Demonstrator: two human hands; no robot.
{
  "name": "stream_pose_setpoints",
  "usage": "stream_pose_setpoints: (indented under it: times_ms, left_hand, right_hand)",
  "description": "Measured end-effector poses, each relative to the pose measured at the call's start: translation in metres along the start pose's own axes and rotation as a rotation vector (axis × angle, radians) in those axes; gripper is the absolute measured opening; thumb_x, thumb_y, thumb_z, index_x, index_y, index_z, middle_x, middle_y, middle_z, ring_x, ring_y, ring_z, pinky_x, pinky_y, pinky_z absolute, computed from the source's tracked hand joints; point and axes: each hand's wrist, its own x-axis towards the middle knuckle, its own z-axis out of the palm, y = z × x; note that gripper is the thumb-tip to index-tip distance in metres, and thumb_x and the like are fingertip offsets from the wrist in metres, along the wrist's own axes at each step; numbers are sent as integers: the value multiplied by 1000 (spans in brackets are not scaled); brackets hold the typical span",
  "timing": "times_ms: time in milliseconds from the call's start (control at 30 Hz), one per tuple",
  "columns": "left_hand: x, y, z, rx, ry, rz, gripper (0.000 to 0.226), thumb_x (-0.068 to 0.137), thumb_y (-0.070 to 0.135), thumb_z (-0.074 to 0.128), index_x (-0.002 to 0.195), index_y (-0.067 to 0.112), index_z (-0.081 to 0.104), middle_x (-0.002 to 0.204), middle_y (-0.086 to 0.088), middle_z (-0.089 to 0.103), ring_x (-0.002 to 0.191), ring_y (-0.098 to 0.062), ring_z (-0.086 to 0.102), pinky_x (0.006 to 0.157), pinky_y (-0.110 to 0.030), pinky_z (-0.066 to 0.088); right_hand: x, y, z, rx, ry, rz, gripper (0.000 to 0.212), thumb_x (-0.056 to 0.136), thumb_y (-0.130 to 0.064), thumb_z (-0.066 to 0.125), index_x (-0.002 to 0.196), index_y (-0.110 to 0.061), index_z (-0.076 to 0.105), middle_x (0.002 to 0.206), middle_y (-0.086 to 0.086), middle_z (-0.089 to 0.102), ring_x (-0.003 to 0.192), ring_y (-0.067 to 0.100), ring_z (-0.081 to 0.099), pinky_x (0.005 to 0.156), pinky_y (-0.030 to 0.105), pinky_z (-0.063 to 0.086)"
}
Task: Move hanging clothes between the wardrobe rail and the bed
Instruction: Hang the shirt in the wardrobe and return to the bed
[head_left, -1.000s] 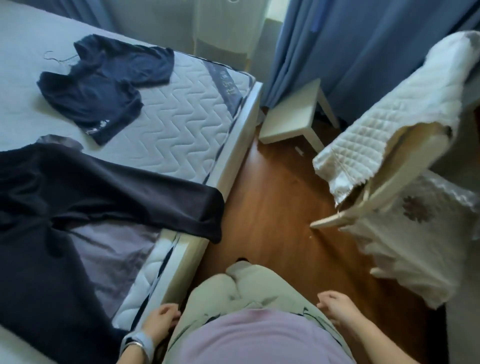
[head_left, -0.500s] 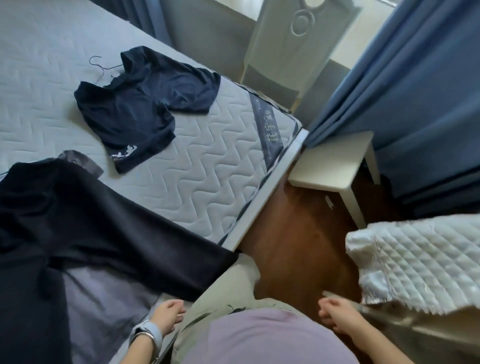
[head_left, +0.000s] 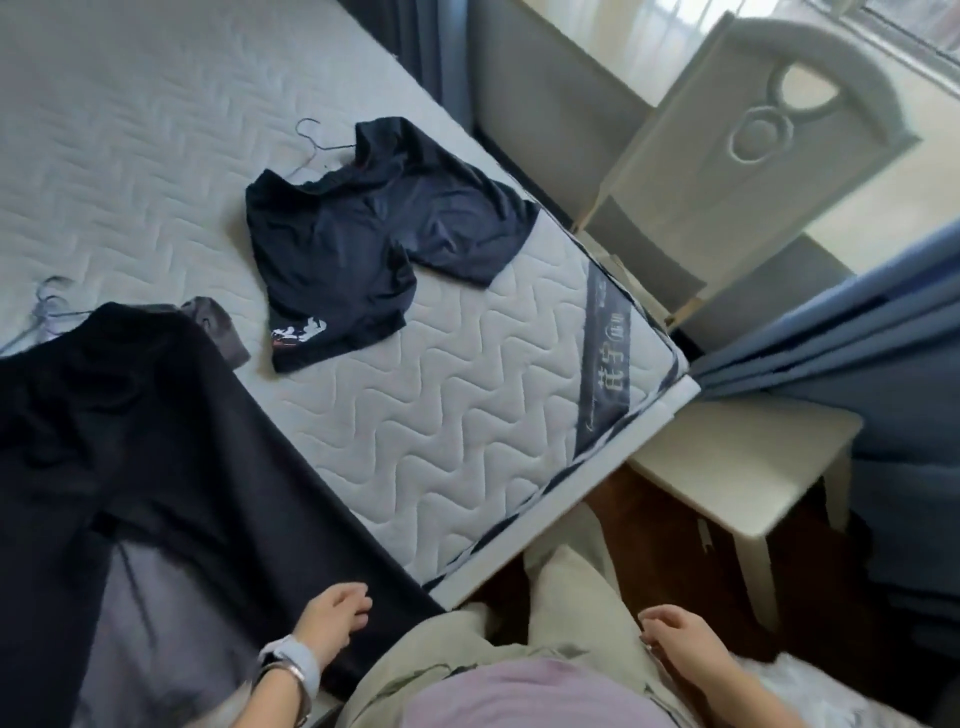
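Note:
A dark navy T-shirt (head_left: 363, 244) on a thin wire hanger (head_left: 311, 143) lies flat on the white quilted mattress (head_left: 467, 395). A large black garment (head_left: 130, 457) with sheer grey panels spreads over the bed's near left part, a pale hanger (head_left: 49, 306) at its top. My left hand (head_left: 332, 621), a watch on its wrist, hovers over the black garment's lower edge with fingers loosely curled and empty. My right hand (head_left: 675, 636) hangs beside my hip over the floor, fingers loosely apart, holding nothing. No wardrobe rail is in view.
A small white bedside table (head_left: 737, 467) stands at the bed's corner on the wooden floor (head_left: 644, 525). Blue curtains (head_left: 883, 374) hang at the right. A white carved board (head_left: 753, 130) leans behind the bed under the window.
The view has swung left and up toward the bed; the white quilted chair at the right has dropped out of sight. My left hand has moved up over the black garment.

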Motion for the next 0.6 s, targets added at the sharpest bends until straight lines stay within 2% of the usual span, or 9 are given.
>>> stream_pose_setpoints:
  times_ms: [67,167,267,333,433,467,533,600]
  left_hand:
    - [-5,-3,11,-70,71,-71,28,96,13,43,118,1,55,105,-16,60,87,-25,56,61,-26,33]
    - [-19,1,41,-140,147,-179,30,96,11,43,120,-4,54,116,-24,60,85,-25,53,57,-24,29]
    - [-22,37,73,-198,162,-170,30,96,6,41,120,-8,52,89,-15,60,68,-21,50,47,-25,38]
    - [-17,74,84,-220,195,-101,26,94,2,43,115,-10,55,90,-14,58,73,-23,52,41,-15,44]
    - [-6,128,91,-233,229,33,16,92,1,48,102,-1,59,98,-16,59,85,-24,54,50,-8,47]
    - [2,143,89,-224,227,64,13,92,3,50,99,2,61,100,-16,61,86,-24,56,57,-9,49]
    - [26,169,80,-162,234,92,11,90,9,54,89,17,61,106,-14,65,95,-24,60,84,-27,51]
    - [58,197,65,-73,247,103,12,89,12,54,95,19,62,112,-12,65,102,-22,60,97,-31,45]
  right_hand:
    - [26,-26,-28,-96,-59,-34,13,89,-14,52,90,-15,65,79,2,68,78,19,63,77,34,50]
    - [64,-69,-76,-256,-121,-110,18,86,-14,51,96,-13,66,80,3,69,71,18,62,64,26,47]
    - [96,-131,-113,-420,-152,-260,18,86,-14,49,96,-17,64,84,1,69,80,19,63,77,29,50]
    - [113,-177,-124,-469,-184,-339,17,88,-11,48,97,-16,62,83,3,67,79,19,62,78,30,48]
    - [138,-240,-124,-526,-189,-405,15,88,-13,51,90,-22,62,90,6,66,94,27,64,89,37,50]
    - [146,-260,-120,-547,-184,-432,16,87,-14,52,90,-23,65,90,5,66,97,28,64,91,38,49]
    - [161,-299,-106,-585,-189,-471,21,87,-15,53,103,-16,67,92,4,67,94,24,64,87,33,50]
    - [176,-338,-88,-629,-196,-510,26,88,-16,52,109,-13,65,102,7,70,92,21,63,81,26,46]
